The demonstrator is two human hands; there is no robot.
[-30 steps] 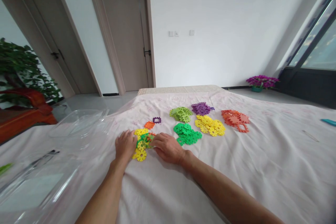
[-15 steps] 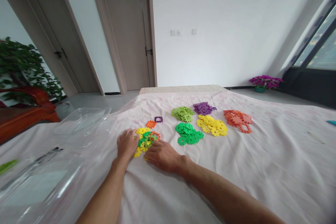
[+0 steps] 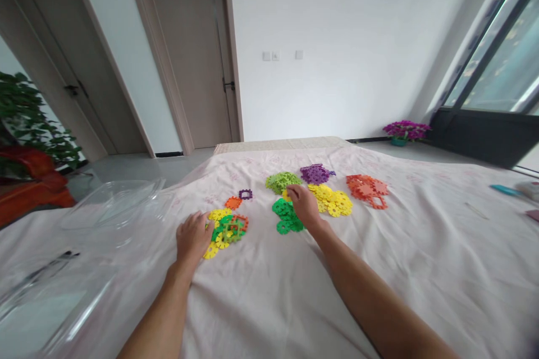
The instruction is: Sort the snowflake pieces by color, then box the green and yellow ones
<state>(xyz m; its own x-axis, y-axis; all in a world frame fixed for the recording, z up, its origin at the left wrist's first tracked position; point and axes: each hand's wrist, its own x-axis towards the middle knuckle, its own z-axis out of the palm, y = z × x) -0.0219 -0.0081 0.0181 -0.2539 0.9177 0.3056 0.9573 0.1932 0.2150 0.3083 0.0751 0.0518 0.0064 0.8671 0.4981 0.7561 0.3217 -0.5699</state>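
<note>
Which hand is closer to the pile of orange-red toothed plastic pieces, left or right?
Right. The right hand is left of the pile of orange-red toothed plastic pieces, with yellow plastic discs between; the left hand is farther left, at mixed-colour plastic pieces.

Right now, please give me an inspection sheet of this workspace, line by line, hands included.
Surface: pale cloth, wrinkled.
Pieces: mixed pile by the left hand; orange piece and purple frame just beyond it; light-green pile, green pile, yellow pile, purple pile and orange-red pile further right.
Clutter: clear plastic containers at left; blue item and thin stick at right.
Left hand: at the mixed pile's left edge.
Right hand: appears to pinch a yellow piece, near the green and light-green piles; hand partly covers the green one.
Cables: nothing seen.
Surroundings: brown doors, white wall, potted flowers, red wooden chair.
</note>
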